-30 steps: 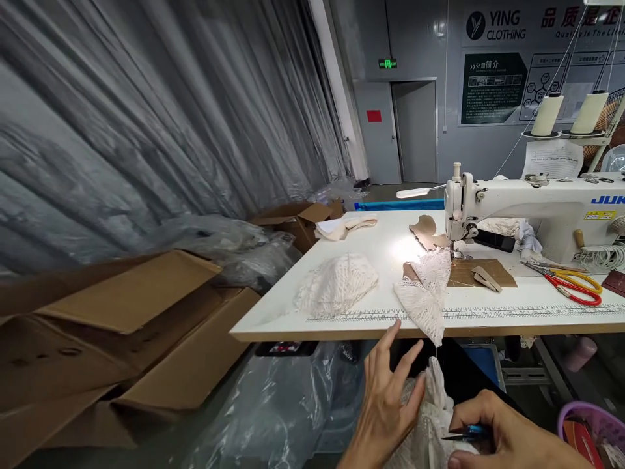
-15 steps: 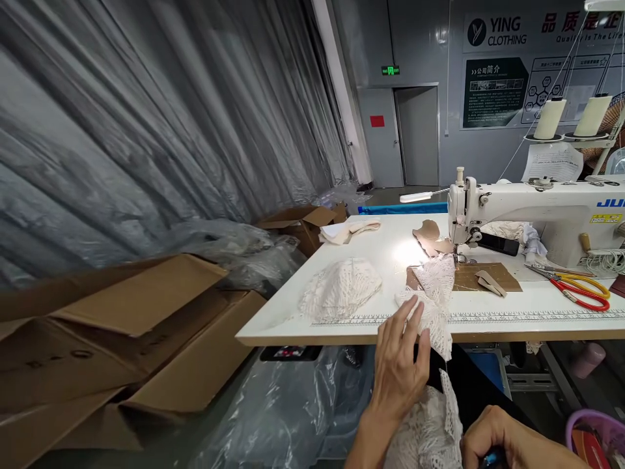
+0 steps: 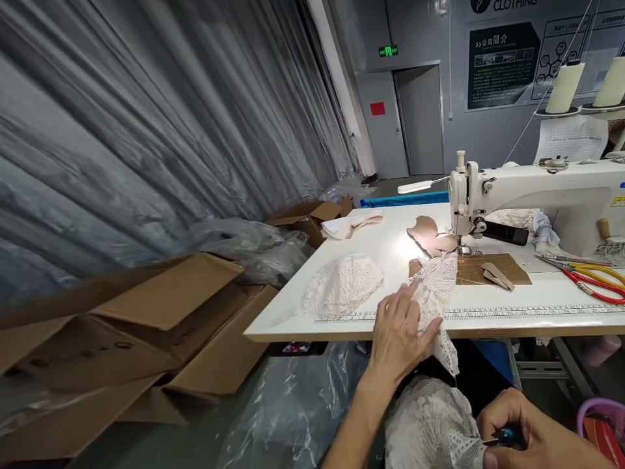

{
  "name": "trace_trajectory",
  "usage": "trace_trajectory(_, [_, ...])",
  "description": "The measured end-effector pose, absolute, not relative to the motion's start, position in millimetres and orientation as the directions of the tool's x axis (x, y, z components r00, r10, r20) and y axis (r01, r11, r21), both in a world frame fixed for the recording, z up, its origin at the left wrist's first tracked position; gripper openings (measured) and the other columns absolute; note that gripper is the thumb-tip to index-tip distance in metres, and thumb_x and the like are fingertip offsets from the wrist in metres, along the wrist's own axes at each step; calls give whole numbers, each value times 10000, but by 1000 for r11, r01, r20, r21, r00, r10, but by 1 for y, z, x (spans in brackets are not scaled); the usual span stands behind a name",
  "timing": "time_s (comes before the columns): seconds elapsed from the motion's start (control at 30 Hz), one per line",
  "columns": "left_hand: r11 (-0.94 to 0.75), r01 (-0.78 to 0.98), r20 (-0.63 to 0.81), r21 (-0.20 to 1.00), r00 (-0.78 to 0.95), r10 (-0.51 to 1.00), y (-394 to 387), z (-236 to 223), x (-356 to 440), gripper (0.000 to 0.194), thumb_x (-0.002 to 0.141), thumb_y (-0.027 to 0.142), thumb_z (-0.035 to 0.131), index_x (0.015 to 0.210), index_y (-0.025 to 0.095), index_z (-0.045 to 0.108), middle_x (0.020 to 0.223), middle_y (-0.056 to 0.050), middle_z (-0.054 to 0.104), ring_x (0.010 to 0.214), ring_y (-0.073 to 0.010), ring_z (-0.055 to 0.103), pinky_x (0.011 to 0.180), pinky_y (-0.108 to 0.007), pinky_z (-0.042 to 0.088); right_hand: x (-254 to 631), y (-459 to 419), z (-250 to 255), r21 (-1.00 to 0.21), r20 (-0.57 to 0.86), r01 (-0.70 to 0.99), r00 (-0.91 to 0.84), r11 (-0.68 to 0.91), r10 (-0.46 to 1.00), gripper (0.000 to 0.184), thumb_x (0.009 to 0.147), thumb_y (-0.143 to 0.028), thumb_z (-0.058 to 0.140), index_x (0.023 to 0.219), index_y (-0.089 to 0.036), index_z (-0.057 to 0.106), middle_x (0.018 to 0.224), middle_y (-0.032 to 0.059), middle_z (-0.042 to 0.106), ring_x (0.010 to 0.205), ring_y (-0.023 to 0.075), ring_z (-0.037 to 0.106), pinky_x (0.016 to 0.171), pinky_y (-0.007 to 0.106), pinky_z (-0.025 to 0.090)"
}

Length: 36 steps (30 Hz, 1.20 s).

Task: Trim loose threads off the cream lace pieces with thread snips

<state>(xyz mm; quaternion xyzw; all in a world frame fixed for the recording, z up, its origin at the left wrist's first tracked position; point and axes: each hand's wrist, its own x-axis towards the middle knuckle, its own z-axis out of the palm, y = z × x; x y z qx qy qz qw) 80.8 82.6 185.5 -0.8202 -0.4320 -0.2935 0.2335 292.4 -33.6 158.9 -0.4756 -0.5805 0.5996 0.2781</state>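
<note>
1. Left hand (image 3: pixel 398 326): fingers loosely spread and unclenched, resting on the lace piece (image 3: pixel 439 280), thumb apart.
2. Right hand (image 3: pixel 520 420), at 4 o'clock from the left: fingers curled firmly around a small blue-and-dark tool (image 3: pixel 509 434).
3. The lace piece runs from under the needle, toward 6 o'clock, over the near edge of the bench (image 3: pixel 273 322).
4. Lace bundle (image 3: pixel 422 420): 5 o'clock from the left hand, below the bench edge.
5. Lace pile (image 3: pixel 346 283): 10 o'clock; sewing machine (image 3: pixel 527 189): 1 to 2 o'clock; scissors (image 3: pixel 593 280): 3 o'clock.
</note>
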Motion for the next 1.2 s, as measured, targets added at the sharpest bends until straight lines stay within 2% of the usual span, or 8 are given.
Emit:
trace_trajectory(0.3, [-132,979,630,-152,199,751,72,189,62,467,990,466,435,653,191,603,518,-36,607,472,-217,587,524,-319,398,299,-32,152,-955,-260,248,-437,-163,861,490,713,-634,694,792,-161,595,888,53,576,824,179,528,802,307,471])
trace_trajectory(0.47, [-356,930,663,-96,326,674,86,192,56,247,978,245,444,927,165,672,979,-134,736,876,-252,700,739,-359,515,300,-32,146,-964,-234,229,-472,-138,850,469,759,-602,696,861,-150,627,924,65,602,840,181,549,779,295,482])
trace_trajectory(0.67, [-582,805,274,115,537,798,150,215,69,501,871,81,409,1349,154,541,1424,-149,579,1298,-268,551,1025,-440,474,302,-31,146,-972,-184,221,-486,-84,855,467,786,-615,681,885,-160,648,930,65,606,860,190,564,795,302,493])
trace_trajectory(0.77, [-639,734,104,231,635,766,177,237,86,477,770,63,479,1184,210,666,1461,-90,555,1314,-274,531,1046,-417,452,303,-32,146,-972,-188,215,-483,-92,855,461,787,-605,690,892,-157,659,920,65,620,840,187,565,773,297,497])
trace_trajectory(0.87, [-596,748,53,292,610,791,193,256,106,210,831,179,497,831,176,707,1097,-109,739,1021,-285,671,864,-395,514,300,-34,147,-973,-191,202,-415,-114,890,489,754,-621,711,884,-152,669,921,66,630,840,189,566,787,305,493])
trace_trajectory(1.0, [-439,819,21,370,465,885,199,265,121,591,981,543,255,567,200,500,615,-84,638,595,-227,607,652,-377,467,295,-37,151,-973,-205,176,-355,-151,912,541,719,-668,712,865,-150,659,946,76,636,851,196,582,798,313,492])
trace_trajectory(1.1, [-404,812,-51,421,466,883,197,263,116,640,942,682,212,537,223,394,576,-58,580,536,-193,532,623,-356,424,294,-38,150,-972,-218,165,-358,-168,908,548,712,-677,715,854,-153,643,919,67,634,831,187,581,772,298,491])
trace_trajectory(1.2, [-521,751,-56,406,590,806,196,256,101,614,954,630,262,581,205,503,682,-75,601,619,-213,559,635,-349,434,295,-38,148,-974,-215,150,-371,-170,903,550,721,-686,704,850,-157,626,898,54,611,800,171,557,750,286,477])
